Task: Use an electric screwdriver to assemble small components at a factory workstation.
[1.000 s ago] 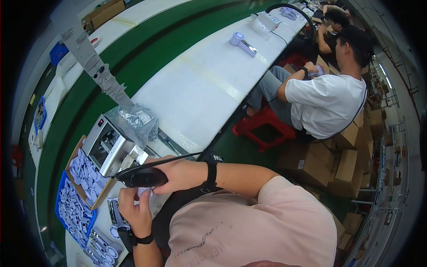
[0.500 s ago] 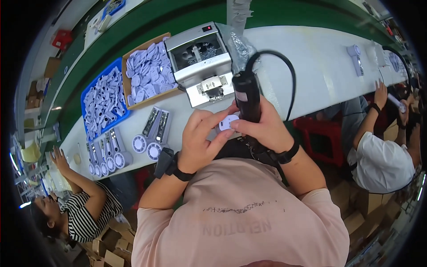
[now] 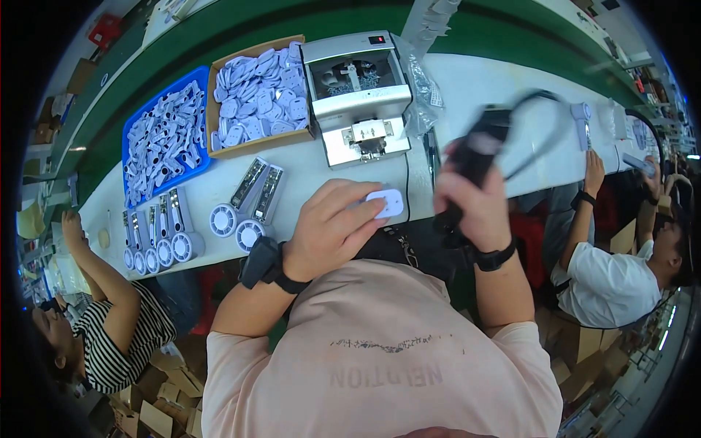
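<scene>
My left hand (image 3: pixel 332 223) pinches a pale lavender plastic piece (image 3: pixel 394 204) with rounded corners and small holes, held just beyond the table's near edge. In my right hand (image 3: pixel 475 208) is a black electric screwdriver (image 3: pixel 483 142) with a cord, blurred by motion and apart from the piece. A silver screw feeder (image 3: pixel 363 102) with a see-through window and loose screws inside stands in front of my hands. Left of it, two handheld fans (image 3: pixel 251 235) lie with the insides of their handles exposed.
A cardboard tray (image 3: pixel 219 150) of flat lavender pieces and a blue tray (image 3: pixel 191 175) of small parts sit left of the feeder. More fans (image 3: pixel 166 250) line the left table edge. Co-workers (image 3: pixel 128 321) sit at both sides. Plastic wrap (image 3: pixel 420 109) hangs beside the feeder.
The screwdriver was upright over the plastic piece, both hands at it. My right hand has swung it away to the right; my left hand alone keeps the piece. The whole view has shifted slightly.
</scene>
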A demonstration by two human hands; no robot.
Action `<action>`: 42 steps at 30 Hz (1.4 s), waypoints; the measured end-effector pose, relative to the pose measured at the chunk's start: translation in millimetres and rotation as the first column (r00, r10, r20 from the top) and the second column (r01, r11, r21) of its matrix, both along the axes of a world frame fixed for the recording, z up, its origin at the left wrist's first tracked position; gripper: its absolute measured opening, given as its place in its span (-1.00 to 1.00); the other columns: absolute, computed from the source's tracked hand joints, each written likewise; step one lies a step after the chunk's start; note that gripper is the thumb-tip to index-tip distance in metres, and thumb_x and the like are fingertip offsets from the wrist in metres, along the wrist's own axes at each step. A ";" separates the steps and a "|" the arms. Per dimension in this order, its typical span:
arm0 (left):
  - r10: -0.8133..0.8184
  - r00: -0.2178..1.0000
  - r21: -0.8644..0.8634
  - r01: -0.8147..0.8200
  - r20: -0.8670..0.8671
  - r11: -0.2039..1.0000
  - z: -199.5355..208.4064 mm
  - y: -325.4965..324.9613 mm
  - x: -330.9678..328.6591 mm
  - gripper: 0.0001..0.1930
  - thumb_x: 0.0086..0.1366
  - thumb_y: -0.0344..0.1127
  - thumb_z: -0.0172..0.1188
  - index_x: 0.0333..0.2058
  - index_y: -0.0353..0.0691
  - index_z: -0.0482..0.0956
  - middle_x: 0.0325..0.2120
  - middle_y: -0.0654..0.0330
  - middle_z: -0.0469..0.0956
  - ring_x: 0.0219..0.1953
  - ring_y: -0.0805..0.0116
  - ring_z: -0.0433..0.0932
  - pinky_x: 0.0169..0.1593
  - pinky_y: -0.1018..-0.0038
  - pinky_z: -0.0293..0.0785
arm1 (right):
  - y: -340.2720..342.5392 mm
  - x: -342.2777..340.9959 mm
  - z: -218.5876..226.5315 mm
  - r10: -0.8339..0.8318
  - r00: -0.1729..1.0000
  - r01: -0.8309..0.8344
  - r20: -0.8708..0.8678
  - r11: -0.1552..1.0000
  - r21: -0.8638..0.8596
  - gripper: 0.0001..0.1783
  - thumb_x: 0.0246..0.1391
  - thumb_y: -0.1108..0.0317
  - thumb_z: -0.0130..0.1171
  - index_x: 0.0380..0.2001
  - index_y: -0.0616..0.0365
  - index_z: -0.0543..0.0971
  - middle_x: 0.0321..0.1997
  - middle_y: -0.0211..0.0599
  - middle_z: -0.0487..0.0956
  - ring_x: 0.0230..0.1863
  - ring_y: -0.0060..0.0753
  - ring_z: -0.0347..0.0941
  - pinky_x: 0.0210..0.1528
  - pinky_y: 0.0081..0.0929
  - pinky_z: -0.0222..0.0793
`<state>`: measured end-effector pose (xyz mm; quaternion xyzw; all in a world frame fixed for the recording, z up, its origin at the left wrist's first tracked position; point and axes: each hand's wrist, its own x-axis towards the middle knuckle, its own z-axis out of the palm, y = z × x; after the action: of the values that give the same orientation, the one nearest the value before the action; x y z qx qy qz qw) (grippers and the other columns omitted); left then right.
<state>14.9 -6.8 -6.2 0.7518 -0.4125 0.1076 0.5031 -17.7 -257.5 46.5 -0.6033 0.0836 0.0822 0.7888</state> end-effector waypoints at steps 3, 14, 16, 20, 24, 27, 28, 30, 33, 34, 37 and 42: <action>0.023 0.999 0.013 -0.023 0.043 1.000 2.1 6.1 -3.2 -0.62 0.12 -0.42 0.52 -0.08 -0.18 0.64 -0.02 0.04 0.65 -0.15 0.00 0.65 -0.10 0.21 0.60 | 6.7 13.9 12.8 -0.169 0.939 0.145 0.299 0.984 0.101 -0.55 0.16 0.56 0.29 0.08 0.19 0.38 -0.34 -0.29 0.54 -0.51 -0.38 0.48 -0.41 -0.44 0.48; 0.089 0.995 -0.158 -0.095 -0.042 0.983 -12.0 3.9 -0.5 -0.61 0.12 -0.36 0.54 -0.08 -0.19 0.63 -0.12 0.07 0.67 -0.18 0.02 0.65 -0.13 0.21 0.59 | 72.9 95.8 -7.0 -0.076 0.860 0.167 0.505 0.976 -0.138 -0.57 0.11 0.64 0.32 0.00 0.18 0.42 -0.38 -0.35 0.56 -0.50 -0.44 0.52 -0.41 -0.43 0.49; 0.078 0.996 -0.199 -0.084 -0.037 0.976 -14.0 4.6 -1.1 -0.61 0.13 -0.35 0.54 -0.08 -0.20 0.63 -0.16 0.08 0.67 -0.20 0.02 0.64 -0.14 0.22 0.58 | 72.9 96.7 -2.6 -0.048 0.922 0.107 0.385 0.985 -0.133 -0.57 0.09 0.64 0.35 -0.02 0.18 0.43 -0.35 -0.36 0.58 -0.47 -0.46 0.55 -0.40 -0.45 0.48; 0.083 0.961 -0.139 -0.124 -0.265 0.983 0.1 3.2 -4.0 -0.61 0.12 -0.36 0.54 -0.06 -0.22 0.65 -0.20 0.09 0.66 -0.22 0.03 0.62 -0.14 0.24 0.56 | 68.0 68.9 -4.7 -0.029 0.947 0.091 0.320 0.979 -0.182 -0.59 0.15 0.56 0.33 0.03 0.15 0.44 -0.41 -0.37 0.53 -0.51 -0.44 0.50 -0.42 -0.42 0.45; 0.041 0.978 -0.138 -0.070 -0.205 0.988 -2.6 -0.6 2.7 -0.59 0.10 -0.44 0.50 -0.04 -0.27 0.66 -0.18 0.06 0.68 -0.18 0.06 0.62 -0.09 0.28 0.52 | 52.4 53.6 44.0 -0.119 0.822 0.121 0.557 0.992 0.035 -0.59 0.23 0.45 0.28 0.11 0.10 0.42 -0.42 -0.37 0.47 -0.54 -0.42 0.43 -0.44 -0.38 0.42; 0.055 0.972 -0.152 -0.092 -0.228 0.984 -0.2 -5.4 1.2 -0.62 0.10 -0.43 0.50 -0.07 -0.28 0.68 -0.21 0.07 0.66 -0.19 0.07 0.60 -0.10 0.28 0.51 | 55.2 45.7 70.7 -0.038 0.683 -0.038 0.730 0.995 0.087 -0.57 0.29 0.37 0.22 0.18 0.04 0.39 -0.41 -0.34 0.43 -0.54 -0.39 0.37 -0.44 -0.35 0.40; 0.062 0.969 -0.155 -0.101 -0.237 0.983 0.4 -6.9 1.6 -0.63 0.10 -0.42 0.50 -0.08 -0.28 0.69 -0.23 0.08 0.65 -0.19 0.08 0.60 -0.10 0.28 0.51 | 55.7 42.5 71.5 -0.015 0.687 -0.058 0.727 0.995 0.076 -0.56 0.29 0.36 0.22 0.19 0.03 0.37 -0.39 -0.34 0.43 -0.53 -0.39 0.38 -0.44 -0.35 0.41; 0.049 0.971 -0.155 -0.087 -0.234 0.984 2.0 -8.4 2.7 -0.63 0.11 -0.42 0.50 -0.07 -0.26 0.69 -0.23 0.09 0.65 -0.19 0.08 0.59 -0.10 0.27 0.51 | 57.6 39.1 71.9 0.031 0.695 -0.101 0.719 0.993 0.054 -0.53 0.30 0.34 0.23 0.21 0.02 0.35 -0.37 -0.33 0.44 -0.52 -0.39 0.39 -0.42 -0.37 0.42; 0.034 0.972 -0.147 -0.070 -0.233 0.987 4.3 -9.4 3.5 -0.63 0.14 -0.41 0.50 -0.05 -0.22 0.70 -0.24 0.12 0.64 -0.19 0.08 0.59 -0.10 0.25 0.53 | 59.4 40.6 65.9 0.051 0.718 -0.072 0.695 0.997 0.001 -0.53 0.29 0.35 0.25 0.20 0.01 0.34 -0.38 -0.33 0.44 -0.52 -0.39 0.40 -0.42 -0.36 0.44; 0.029 0.973 -0.144 -0.064 -0.230 0.988 5.2 -9.5 3.2 -0.63 0.14 -0.41 0.50 -0.05 -0.22 0.70 -0.24 0.12 0.64 -0.20 0.09 0.59 -0.11 0.26 0.53 | 59.9 40.6 63.7 0.060 0.730 -0.059 0.681 0.998 -0.025 -0.52 0.28 0.35 0.26 0.19 0.01 0.34 -0.38 -0.34 0.44 -0.52 -0.39 0.40 -0.42 -0.35 0.44; 0.017 0.974 -0.138 -0.049 -0.226 0.989 5.3 -9.6 1.9 -0.64 0.14 -0.42 0.49 -0.05 -0.21 0.72 -0.25 0.14 0.63 -0.20 0.11 0.59 -0.12 0.27 0.52 | 61.4 40.4 59.3 0.061 0.723 -0.043 0.688 0.998 -0.042 -0.51 0.26 0.37 0.29 0.18 0.00 0.34 -0.40 -0.34 0.44 -0.53 -0.39 0.41 -0.42 -0.35 0.46; 0.028 0.974 -0.164 -0.066 -0.227 0.984 -1.5 -12.5 -0.9 -0.64 0.13 -0.41 0.50 -0.06 -0.22 0.72 -0.25 0.15 0.62 -0.21 0.12 0.57 -0.12 0.29 0.50 | 61.9 38.6 60.1 0.085 0.733 -0.036 0.675 0.996 -0.085 -0.49 0.19 0.42 0.35 0.14 -0.02 0.35 -0.42 -0.36 0.44 -0.55 -0.38 0.41 -0.45 -0.35 0.46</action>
<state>14.0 -19.3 -7.6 0.7229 -0.3246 0.0691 0.6061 20.9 -195.7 106.6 -0.6201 -0.2261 -0.1203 0.7416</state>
